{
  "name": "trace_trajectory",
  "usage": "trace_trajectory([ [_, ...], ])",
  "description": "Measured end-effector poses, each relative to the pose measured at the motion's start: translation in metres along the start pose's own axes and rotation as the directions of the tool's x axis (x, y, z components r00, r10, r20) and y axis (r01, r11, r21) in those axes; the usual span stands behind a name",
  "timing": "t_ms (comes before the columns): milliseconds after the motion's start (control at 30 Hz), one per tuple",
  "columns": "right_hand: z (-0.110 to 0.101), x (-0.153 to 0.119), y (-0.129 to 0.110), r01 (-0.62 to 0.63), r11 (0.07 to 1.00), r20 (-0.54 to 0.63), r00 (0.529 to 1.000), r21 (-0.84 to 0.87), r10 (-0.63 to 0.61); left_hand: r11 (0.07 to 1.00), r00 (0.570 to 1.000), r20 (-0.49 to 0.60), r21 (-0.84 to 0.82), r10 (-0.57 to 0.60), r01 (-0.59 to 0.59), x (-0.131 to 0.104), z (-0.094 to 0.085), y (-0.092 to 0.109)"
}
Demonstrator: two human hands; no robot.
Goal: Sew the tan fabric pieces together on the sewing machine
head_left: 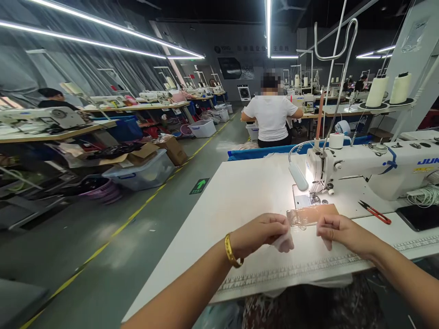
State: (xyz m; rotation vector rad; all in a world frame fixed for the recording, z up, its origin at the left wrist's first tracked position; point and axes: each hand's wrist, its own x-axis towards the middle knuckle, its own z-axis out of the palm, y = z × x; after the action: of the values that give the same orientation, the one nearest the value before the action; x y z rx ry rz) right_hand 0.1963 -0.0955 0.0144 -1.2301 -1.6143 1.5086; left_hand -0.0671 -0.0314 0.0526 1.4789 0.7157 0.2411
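Note:
My left hand (265, 233), with a gold bracelet (229, 250) at the wrist, is closed in a pinch above the white sewing table (247, 192). A thin see-through piece (284, 239) hangs at its fingertips; whether it is film or sheer cloth I cannot tell. My right hand (336, 232) is also closed, fingers curled and pinched; what it holds, if anything, is too small to make out. Between and just beyond both hands lies a copper-coloured flat piece (317, 214) with a clear, shiny left end. Behind it stands the sewing machine's lit needle area (313, 194).
Red-handled thread snips (375, 212) and a black phone (420, 217) lie at the right. A printed ruler (284, 274) runs along the front edge. Thread cones (377, 91) stand behind the machine. Ahead sits a person in a white shirt (272, 116). Plastic bins (140, 171) line the aisle.

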Motion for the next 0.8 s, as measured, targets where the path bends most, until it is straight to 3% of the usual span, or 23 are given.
trace_trajectory([
  [133,-0.018,0.017,0.012,-0.014,0.999,-0.027,1.0,-0.048,0.013,0.996,0.993,-0.077,0.002,-0.088,0.088,0.031,-0.005,-0.008],
  [267,-0.035,0.026,0.022,-0.008,0.989,-0.1,0.995,-0.149,-0.007,0.987,0.986,-0.164,0.151,-0.028,0.053,0.056,-0.004,-0.011],
  [400,-0.051,0.029,0.03,-0.034,0.976,-0.212,0.977,-0.213,-0.012,0.989,0.981,-0.196,0.147,0.013,0.016,0.073,-0.005,-0.014],
  [633,-0.049,0.032,0.038,-0.019,0.971,-0.379,0.922,-0.238,-0.074,0.987,0.95,-0.307,0.159,0.053,-0.004,0.083,-0.008,-0.026],
  [800,-0.047,0.033,0.048,-0.011,0.969,-0.433,0.896,-0.247,-0.101,0.989,0.945,-0.32,0.149,0.066,-0.018,0.08,-0.011,-0.027],
])
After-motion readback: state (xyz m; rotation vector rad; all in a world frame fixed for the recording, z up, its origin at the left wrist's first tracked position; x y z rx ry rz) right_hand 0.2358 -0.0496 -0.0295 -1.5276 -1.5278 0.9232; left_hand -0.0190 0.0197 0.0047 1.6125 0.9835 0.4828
